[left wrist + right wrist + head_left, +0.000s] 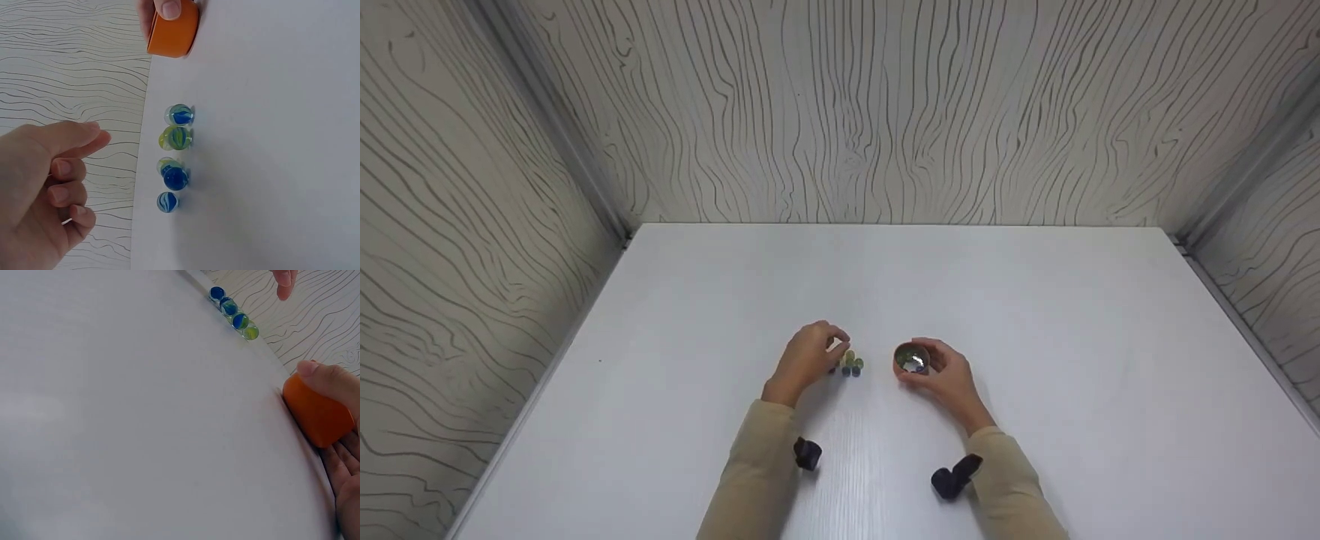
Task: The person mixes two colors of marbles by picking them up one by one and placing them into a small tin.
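Several glass marbles [851, 364], blue and yellow-green, lie in a short row on the white table [1035, 337]. My left hand [810, 356] hovers just left of and above them with its fingers loosely curled. In the left wrist view nothing shows between the fingers [67, 169], and the marbles [176, 178] lie apart from the hand. My right hand [945, 375] grips a small orange cup [912, 358] standing on the table to the right of the marbles; something shiny glints inside it. The right wrist view shows the thumb [332, 379] on the cup [318, 410], with the marbles [229, 307] beyond.
Pale wood-grain walls [840, 112] close the table in at the back, left and right. Dark wrist straps [808, 454] [952, 480] sit on both beige sleeves. The table runs wide to either side and toward the back wall.
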Motion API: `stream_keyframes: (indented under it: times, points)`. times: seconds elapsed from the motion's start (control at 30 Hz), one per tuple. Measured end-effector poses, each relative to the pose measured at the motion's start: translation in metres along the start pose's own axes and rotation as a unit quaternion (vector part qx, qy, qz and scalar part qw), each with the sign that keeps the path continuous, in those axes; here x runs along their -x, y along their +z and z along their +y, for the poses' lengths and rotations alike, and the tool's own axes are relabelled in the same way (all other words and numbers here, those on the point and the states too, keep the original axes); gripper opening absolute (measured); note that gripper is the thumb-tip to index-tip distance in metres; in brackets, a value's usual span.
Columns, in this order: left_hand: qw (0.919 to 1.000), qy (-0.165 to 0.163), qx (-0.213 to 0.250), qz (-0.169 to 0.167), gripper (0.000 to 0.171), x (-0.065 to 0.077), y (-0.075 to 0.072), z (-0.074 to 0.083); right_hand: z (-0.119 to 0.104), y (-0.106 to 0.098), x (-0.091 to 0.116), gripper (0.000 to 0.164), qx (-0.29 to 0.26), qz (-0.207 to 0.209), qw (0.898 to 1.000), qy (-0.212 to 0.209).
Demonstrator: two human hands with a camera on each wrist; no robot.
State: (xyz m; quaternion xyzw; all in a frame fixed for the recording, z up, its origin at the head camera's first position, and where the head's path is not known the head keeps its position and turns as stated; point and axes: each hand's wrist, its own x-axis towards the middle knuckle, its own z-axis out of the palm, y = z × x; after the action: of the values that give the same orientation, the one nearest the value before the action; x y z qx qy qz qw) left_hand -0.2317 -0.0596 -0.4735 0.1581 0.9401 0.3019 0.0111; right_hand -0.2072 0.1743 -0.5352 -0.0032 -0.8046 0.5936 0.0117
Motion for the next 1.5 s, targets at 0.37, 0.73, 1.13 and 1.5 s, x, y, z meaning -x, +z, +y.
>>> stream_keyframes:
  times: [0.37, 0.73, 1.13, 1.5]
  points:
    - [0.9999, -0.007, 0.008, 0.006, 0.017, 0.002, 0.001, -0.01, 0.001, 0.0, 0.0, 0.06, -0.005, 0.005, 1.0, 0.001]
    - [0.9994, -0.029, 0.02, 0.0, 0.017, 0.005, -0.001, -0.015, -0.014, 0.0, 0.005, 0.058, -0.005, 0.003, 1.0, 0.006]
    - [0.9993, -0.024, 0.027, 0.005, 0.018, 0.007, 0.0, -0.024, 0.003, 0.0, -0.001, 0.06, -0.008, 0.001, 1.0, -0.001]
    - [0.9994, -0.023, 0.027, 0.007, 0.018, 0.007, 0.001, -0.03, 0.003, -0.001, 0.0, 0.061, -0.017, -0.005, 1.0, 0.006]
